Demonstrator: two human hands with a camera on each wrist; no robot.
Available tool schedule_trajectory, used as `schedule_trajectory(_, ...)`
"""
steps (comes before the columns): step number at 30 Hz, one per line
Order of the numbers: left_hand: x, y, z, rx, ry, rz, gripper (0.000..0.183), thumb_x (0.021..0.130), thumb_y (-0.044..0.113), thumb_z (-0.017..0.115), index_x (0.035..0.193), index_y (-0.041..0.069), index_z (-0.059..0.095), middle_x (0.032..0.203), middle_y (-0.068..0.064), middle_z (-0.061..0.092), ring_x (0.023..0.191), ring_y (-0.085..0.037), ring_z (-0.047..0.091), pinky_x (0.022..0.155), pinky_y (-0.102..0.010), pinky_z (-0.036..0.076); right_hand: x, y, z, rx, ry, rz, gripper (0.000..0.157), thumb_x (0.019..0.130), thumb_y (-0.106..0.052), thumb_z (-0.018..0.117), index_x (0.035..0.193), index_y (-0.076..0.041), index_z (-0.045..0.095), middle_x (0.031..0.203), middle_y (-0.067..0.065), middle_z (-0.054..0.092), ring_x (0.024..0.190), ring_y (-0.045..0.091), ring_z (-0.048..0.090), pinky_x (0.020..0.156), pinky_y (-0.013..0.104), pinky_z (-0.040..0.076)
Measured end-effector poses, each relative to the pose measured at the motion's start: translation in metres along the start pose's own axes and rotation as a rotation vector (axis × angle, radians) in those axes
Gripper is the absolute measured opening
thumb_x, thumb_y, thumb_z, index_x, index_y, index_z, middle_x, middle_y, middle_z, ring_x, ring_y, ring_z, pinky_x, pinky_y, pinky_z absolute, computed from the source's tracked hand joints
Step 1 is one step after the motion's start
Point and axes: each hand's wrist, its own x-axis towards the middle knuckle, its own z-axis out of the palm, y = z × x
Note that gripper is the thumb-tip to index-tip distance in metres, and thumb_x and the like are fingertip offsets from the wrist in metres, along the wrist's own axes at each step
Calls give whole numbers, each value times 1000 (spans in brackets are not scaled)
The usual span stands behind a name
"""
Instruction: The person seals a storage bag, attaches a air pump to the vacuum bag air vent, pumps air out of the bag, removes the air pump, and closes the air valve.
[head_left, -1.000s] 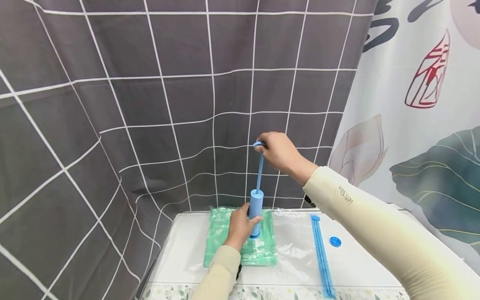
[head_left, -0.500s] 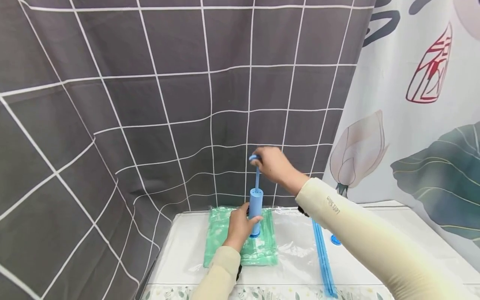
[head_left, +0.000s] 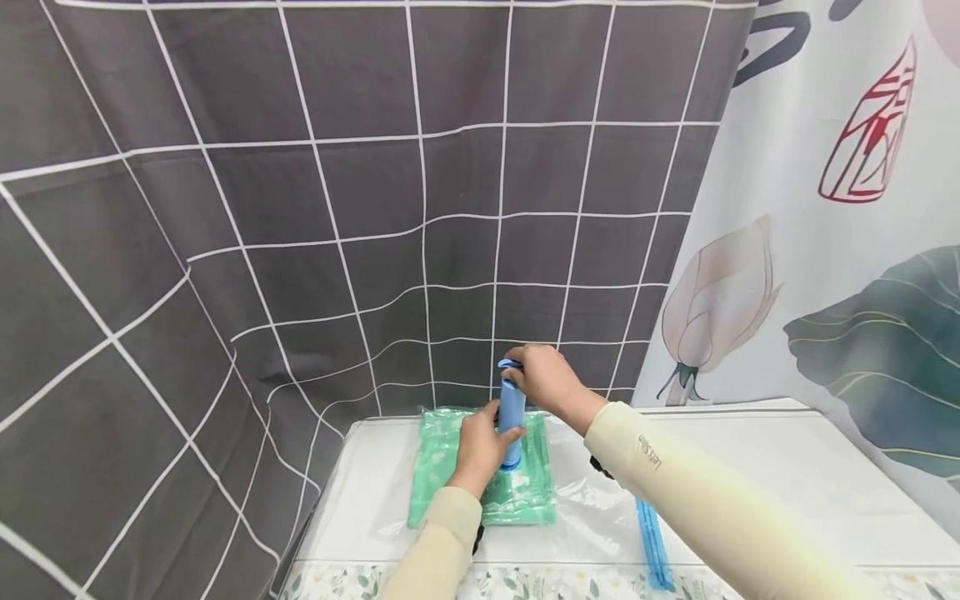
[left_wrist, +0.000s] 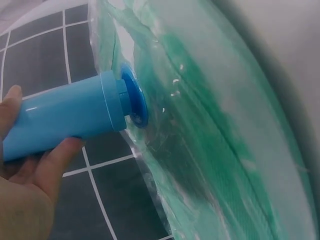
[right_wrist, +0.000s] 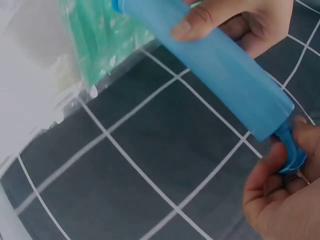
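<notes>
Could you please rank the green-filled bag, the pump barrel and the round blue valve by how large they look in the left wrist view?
1. Green-filled bag, running out of frame
2. Pump barrel
3. Round blue valve

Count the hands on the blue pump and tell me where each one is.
2. The left hand grips the blue pump lower down, around its side; the right hand is higher up, holding the handle at the pump's top end. Both show plainly.

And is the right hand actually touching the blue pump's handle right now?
Touching. The right wrist view shows it plainly: the right hand has its fingers pressed against the pump handle, pinching it with no gap.
</notes>
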Motion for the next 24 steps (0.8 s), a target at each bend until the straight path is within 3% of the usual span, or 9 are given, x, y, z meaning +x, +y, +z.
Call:
schedule_trajectory(2,-1,-1,-1,-2,1,-12,57,98,29,93,143,3,72,132,-22,83,120,-40,83,99,-54,71,-6,-12,-7,39,-29,47,39,109,-22,79,140,0,77,137,23,81,123,40,80,103,55,69)
schedule_trajectory(5,-1,-3,-2,-25,-9,-18,60,98,30,92,146,2,70,135,-23,82,124,-40,81,102,-54,70,-15,-15,-4,115,-40,145,64,108,-32,81,160,-1,60,154,25,71,135,43,75,112,59,64)
schedule_trajectory(10,-1,-8,-5,-17,-35,-35,74,96,33,94,155,2,63,142,-24,78,132,-43,77,110,-59,66,-28,-13,15,271,-6,314,94,103,-40,86,169,7,39,142,31,74,123,44,78,103,59,66)
schedule_trajectory(12,-3,-14,-12,27,-41,-47,77,93,38,95,155,5,64,145,-22,78,133,-45,75,110,-62,65,-32,-13,26,333,28,368,95,102,-38,87,167,9,38,138,33,75,122,46,78,102,59,67)
schedule_trajectory(14,-5,-24,-22,97,-36,-57,74,92,43,95,152,9,67,145,-20,78,131,-46,75,107,-64,65,-37,-14,37,388,55,412,93,102,-37,87,165,10,38,146,37,71,130,49,76,106,61,66)
schedule_trajectory(18,-9,-49,-53,271,-25,-79,61,94,41,93,143,11,75,141,-17,81,129,-47,76,102,-65,66,-44,-15,55,456,64,497,86,102,-39,87,160,8,44,146,37,70,132,50,74,107,62,66)
schedule_trajectory(21,-14,-67,-75,361,-84,-115,57,89,30,96,139,9,78,143,-19,79,134,-47,74,110,-66,63,-47,-17,64,440,48,529,77,101,-42,86,151,7,53,140,33,74,126,49,77,104,62,67)
schedule_trajectory(24,-22,-79,-88,391,-171,-149,62,82,26,99,138,8,79,150,-21,75,143,-47,69,122,-65,56,-47,-18,70,410,57,526,72,102,-43,85,145,7,59,133,31,76,121,48,78,101,63,67)
